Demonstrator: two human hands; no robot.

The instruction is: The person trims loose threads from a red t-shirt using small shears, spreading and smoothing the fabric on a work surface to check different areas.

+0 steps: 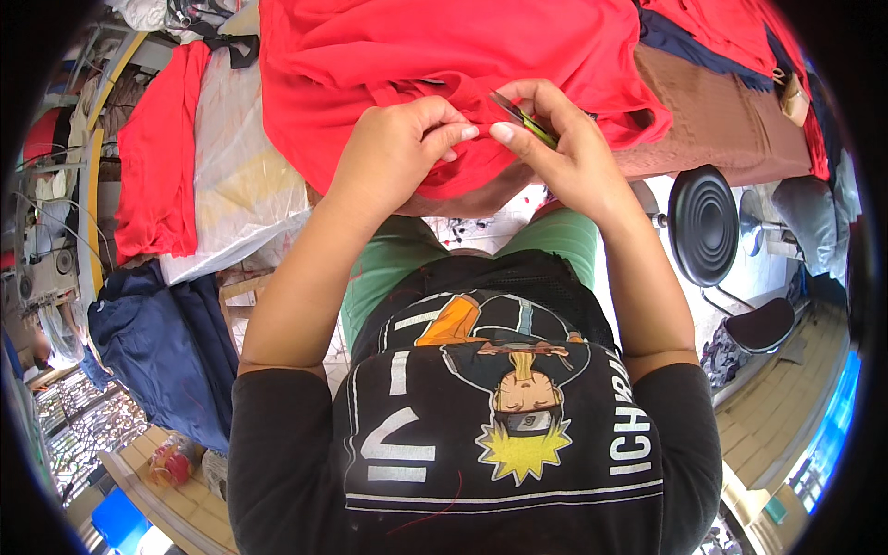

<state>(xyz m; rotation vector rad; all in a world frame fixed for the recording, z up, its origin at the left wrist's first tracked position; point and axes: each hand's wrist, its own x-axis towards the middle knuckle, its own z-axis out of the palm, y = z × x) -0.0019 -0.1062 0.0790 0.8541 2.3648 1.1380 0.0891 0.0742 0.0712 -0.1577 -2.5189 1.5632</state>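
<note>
A large piece of red cloth, with the look of a garment, lies spread over the work table in front of me. My left hand is closed on it, thumb and forefinger pinching the cloth near its front edge. Small thread snips with yellow-green handles rest in my right hand, their dark blades pointing up and left over the cloth. The right thumb reaches close to the left fingertips, with a small gap between. Folds and fingers hide the exact spot pinched.
Brown cloth covers the table's right part. Another red piece hangs over the plastic-wrapped surface at left, above dark blue cloth. A round black stool seat stands at right, near a wooden bench.
</note>
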